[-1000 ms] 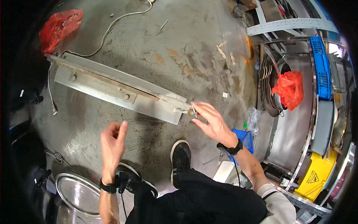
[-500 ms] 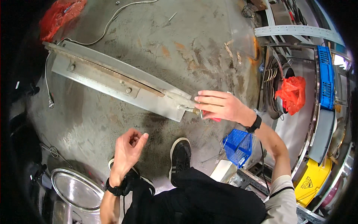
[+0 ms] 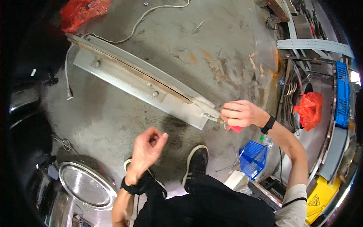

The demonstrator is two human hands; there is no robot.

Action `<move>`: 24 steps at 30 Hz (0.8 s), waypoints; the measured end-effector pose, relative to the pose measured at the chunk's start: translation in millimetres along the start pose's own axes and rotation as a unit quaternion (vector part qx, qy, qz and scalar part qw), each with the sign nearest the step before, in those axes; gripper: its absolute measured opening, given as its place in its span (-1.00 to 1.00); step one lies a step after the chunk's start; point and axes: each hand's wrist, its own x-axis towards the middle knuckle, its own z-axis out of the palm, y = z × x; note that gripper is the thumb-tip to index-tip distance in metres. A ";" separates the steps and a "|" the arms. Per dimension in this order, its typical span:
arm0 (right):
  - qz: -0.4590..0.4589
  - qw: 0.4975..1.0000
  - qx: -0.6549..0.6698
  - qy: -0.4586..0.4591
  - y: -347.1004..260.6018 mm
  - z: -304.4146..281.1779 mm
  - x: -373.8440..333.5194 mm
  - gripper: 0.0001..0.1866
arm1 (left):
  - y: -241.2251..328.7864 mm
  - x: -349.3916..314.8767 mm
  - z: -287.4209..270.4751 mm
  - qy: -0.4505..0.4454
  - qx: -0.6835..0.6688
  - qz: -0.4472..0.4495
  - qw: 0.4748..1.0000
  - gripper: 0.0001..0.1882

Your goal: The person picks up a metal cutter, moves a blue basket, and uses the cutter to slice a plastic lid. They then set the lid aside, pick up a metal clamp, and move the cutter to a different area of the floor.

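Have the right hand (image 3: 245, 113) out at the near right-hand end of a long metal fixture (image 3: 145, 81), with fingers bent together right at the brass-coloured fitting (image 3: 219, 121) — cannot tell how tightly, nor whether pinching it or only alongside. Can make out a pinkish-red piece (image 3: 236, 129) below that palm, partly hidden; cannot tell whether held. Have the left hand (image 3: 146, 150) raised well apart from the fixture, above the feet, with fingers half curled, thumb lifted away and nothing visible in their hold.

See the fixture lying aslant on the grey floor (image 3: 166, 49), its far left end near a red plastic bag (image 3: 84, 14) and a white cable (image 3: 140, 20). Find a blue basket (image 3: 253, 159) nearer the body, below the right wrist — and, at lower left, a shiny oval tray (image 3: 85, 185).
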 end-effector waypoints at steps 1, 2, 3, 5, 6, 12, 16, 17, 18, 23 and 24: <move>-0.001 1.000 -0.003 0.010 1.4 -0.6 0.3 -0.53 | -0.3 -0.3 4.0 -0.010 -0.023 -0.004 1.000 -0.76; -0.010 1.000 -0.010 0.001 3.0 -1.4 0.9 -0.53 | 2.7 0.0 5.5 -0.020 -0.009 -0.008 1.000 -0.75; -0.019 1.000 -0.017 -0.011 4.0 -2.2 -0.2 -0.52 | 4.6 0.3 8.6 -0.030 0.001 -0.013 0.999 -0.75; -0.020 1.000 -0.020 -0.003 4.6 -2.6 1.2 -0.53 | 3.3 0.7 12.7 -0.053 0.019 -0.015 0.998 -0.72; -0.019 1.000 -0.016 -0.010 4.6 -5.0 1.9 -0.52 | 6.9 0.8 14.1 -0.062 0.041 -0.009 0.997 -0.71; 0.156 0.987 0.041 -0.005 -24.8 -5.9 -9.2 -0.17 | 14.7 -5.2 12.0 -0.075 0.094 0.012 0.993 -0.69; 0.534 0.826 0.178 0.029 -95.1 27.4 -31.6 -0.06 | 4.4 -8.8 10.4 -0.073 0.104 0.031 0.991 -0.68; 0.508 0.843 0.176 -0.029 -99.3 46.4 -56.4 -0.19 | 1.2 -9.0 10.7 -0.068 0.107 0.040 0.991 -0.67; 0.577 0.787 0.217 -0.003 -110.6 44.1 -41.2 -0.44 | 0.2 -11.0 9.0 -0.075 0.103 0.035 0.991 -0.67; 0.639 0.727 0.241 0.062 -95.2 68.6 -40.0 -0.74 | 1.4 -9.2 14.2 -0.118 0.121 0.056 0.984 -0.64; 0.649 0.726 0.224 0.036 -93.2 64.7 -34.9 -0.74 | 5.6 -9.3 12.4 -0.127 0.137 0.076 0.980 -0.64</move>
